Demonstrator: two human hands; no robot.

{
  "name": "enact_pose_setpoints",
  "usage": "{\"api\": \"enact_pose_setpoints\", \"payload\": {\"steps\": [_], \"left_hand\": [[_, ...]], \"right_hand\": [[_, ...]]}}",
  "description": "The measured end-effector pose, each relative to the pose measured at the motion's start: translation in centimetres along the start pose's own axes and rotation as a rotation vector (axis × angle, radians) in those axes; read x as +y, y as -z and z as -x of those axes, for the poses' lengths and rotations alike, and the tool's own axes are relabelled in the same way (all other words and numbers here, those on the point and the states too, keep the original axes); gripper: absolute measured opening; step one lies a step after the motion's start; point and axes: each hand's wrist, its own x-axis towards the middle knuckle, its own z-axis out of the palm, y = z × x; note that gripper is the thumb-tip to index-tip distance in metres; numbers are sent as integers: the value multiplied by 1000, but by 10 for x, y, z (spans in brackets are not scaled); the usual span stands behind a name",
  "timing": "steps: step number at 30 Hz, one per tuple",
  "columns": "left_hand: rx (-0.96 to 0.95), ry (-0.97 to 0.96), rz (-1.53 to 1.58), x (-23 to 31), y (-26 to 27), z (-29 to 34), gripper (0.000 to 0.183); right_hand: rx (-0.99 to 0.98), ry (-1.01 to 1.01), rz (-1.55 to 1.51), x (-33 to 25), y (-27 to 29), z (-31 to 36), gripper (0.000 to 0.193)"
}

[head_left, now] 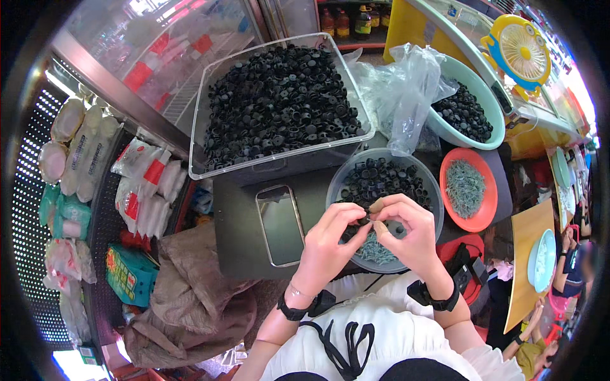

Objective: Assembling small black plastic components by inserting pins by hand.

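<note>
My left hand (328, 246) and my right hand (410, 236) meet fingertip to fingertip over a round grey basin (431, 184). Pinched between them is a small black plastic part (364, 220), mostly covered by the fingers. Loose black plastic parts (386, 180) fill the far side of this basin. Pale blue-green screws or pins (376, 249), too small to tell which, lie in its near side below my hands.
A big clear bin (279, 168) of black caps stands behind, left of a plastic bag (406, 95) and a pale green basin (495, 130). Right of my hands is a red basin (486, 213) of small pieces. A phone (279, 225) lies left. Other people sit far right.
</note>
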Motion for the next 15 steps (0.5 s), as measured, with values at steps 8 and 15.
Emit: {"api": "enact_pose_setpoints", "payload": {"steps": [8,15], "left_hand": [[-45,-118,-121,-10,19,5,25],[-76,-196,-232,-10,29,7,24]], "right_hand": [[-49,35,131,-5,-16,-4,16],[-92,94,253,-17,-21,-5,16]]}}
